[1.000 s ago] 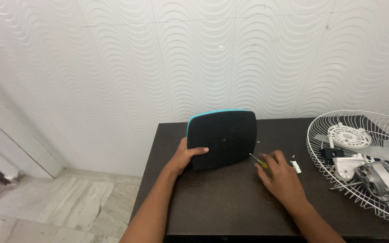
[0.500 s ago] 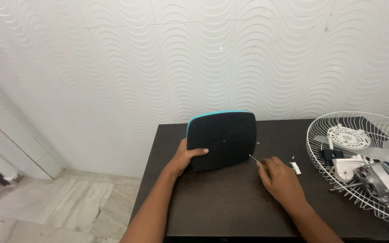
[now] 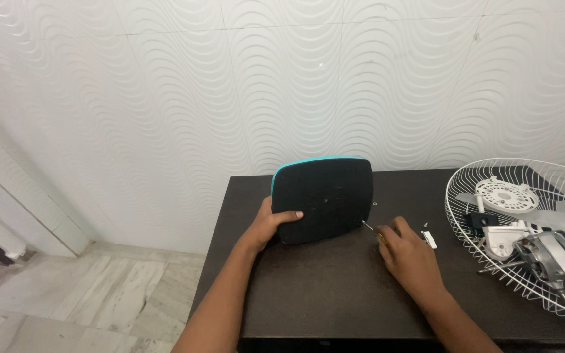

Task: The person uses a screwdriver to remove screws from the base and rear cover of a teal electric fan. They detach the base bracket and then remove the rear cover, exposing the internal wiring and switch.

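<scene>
A black rounded-square base plate with a teal rim (image 3: 325, 196) stands on edge on the dark table (image 3: 335, 287), its black underside facing me. My left hand (image 3: 271, 224) grips its lower left edge, thumb on the black face. My right hand (image 3: 408, 252) is closed on a small screwdriver with a yellow handle (image 3: 373, 230), whose metal tip points up-left at the plate's lower right corner.
A white wire fan guard (image 3: 524, 229) lies at the table's right, holding a white round cover (image 3: 508, 195), a grey motor (image 3: 554, 252) and other fan parts. A small white piece (image 3: 429, 240) and tiny screws lie beside my right hand. A wavy white wall stands behind; tiled floor at left.
My right hand with the screwdriver has shifted slightly, keeping the tip near the plate's lower right corner. The view has tilted a little; the left hand holds still.
</scene>
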